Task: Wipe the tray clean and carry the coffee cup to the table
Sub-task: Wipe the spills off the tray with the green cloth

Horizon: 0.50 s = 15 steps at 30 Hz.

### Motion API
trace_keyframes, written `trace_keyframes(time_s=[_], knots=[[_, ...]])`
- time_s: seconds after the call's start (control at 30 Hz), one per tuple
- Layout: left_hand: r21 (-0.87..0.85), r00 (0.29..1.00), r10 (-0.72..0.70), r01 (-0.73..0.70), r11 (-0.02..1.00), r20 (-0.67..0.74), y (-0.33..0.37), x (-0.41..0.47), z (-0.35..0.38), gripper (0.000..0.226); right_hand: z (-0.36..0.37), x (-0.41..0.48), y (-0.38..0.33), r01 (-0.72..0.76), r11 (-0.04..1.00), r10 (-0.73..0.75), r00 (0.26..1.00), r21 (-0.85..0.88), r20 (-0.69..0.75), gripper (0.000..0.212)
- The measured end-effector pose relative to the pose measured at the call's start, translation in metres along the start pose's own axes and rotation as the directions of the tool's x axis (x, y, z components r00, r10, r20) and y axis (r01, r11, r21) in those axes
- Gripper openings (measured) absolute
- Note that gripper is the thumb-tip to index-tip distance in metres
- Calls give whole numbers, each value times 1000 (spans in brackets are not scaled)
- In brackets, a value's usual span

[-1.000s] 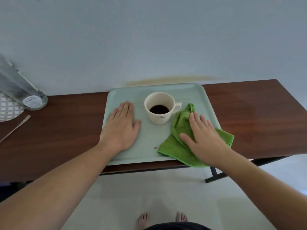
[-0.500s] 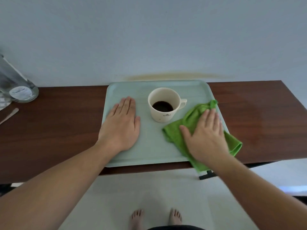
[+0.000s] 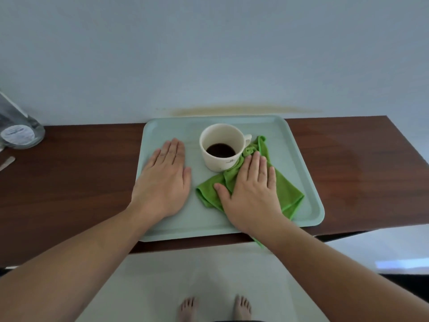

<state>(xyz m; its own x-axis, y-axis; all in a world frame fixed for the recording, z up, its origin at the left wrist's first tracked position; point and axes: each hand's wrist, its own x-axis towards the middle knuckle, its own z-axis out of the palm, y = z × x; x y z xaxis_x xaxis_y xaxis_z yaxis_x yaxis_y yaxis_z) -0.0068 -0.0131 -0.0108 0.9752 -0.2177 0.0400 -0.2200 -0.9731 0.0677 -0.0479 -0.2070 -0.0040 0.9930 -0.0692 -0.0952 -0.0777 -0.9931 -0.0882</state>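
1. Pale green tray (image 3: pixel 299 159) lies flat on a dark brown wooden table (image 3: pixel 81 177), against the wall. Its near edge sits right at the table's front edge.
2. Coffee cup (image 3: pixel 214 163), cream coloured, stands upright on the tray, back-centre. Dark coffee fills the bottom. Its handle points right, toward the far side.
3. Green cloth (image 3: pixel 285 191) is bunched on the tray just right of the cup. One fold touches the cup's base and side, and one end reaches up by the handle. A corner hangs past the tray's near edge, under the right forearm.
4. Left hand (image 3: pixel 163 182) rests palm down, flat on the bare left half of the tray. Fingers are straight and pressed together, thumb slightly out. It holds nothing and sits apart from the cup.
5. Right hand (image 3: pixel 251 194) lies palm down on top of the cloth, pressing it onto the tray. Fingers are straight and close together, thumb spread out to the left on the cloth. Fingertips are near the cup; touching or not, cannot tell.
6. Clear glass jar (image 3: pixel 19 133) stands at the far left of the table, well apart from the tray.
7. Bare feet (image 3: pixel 214 309) show on the light floor below.
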Motion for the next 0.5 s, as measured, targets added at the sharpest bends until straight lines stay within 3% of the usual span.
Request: trace_keyframes(time_s=[0.3, 0.5], knots=[[-20, 1000, -8, 8, 1000, 1, 1, -1, -1, 71, -16, 34, 56, 31, 999, -29, 998, -19, 57, 97], [-25, 1000, -23, 23, 999, -14, 0, 2, 1, 72, -6, -38, 44, 262, 965, -253, 952, -27, 171, 102]])
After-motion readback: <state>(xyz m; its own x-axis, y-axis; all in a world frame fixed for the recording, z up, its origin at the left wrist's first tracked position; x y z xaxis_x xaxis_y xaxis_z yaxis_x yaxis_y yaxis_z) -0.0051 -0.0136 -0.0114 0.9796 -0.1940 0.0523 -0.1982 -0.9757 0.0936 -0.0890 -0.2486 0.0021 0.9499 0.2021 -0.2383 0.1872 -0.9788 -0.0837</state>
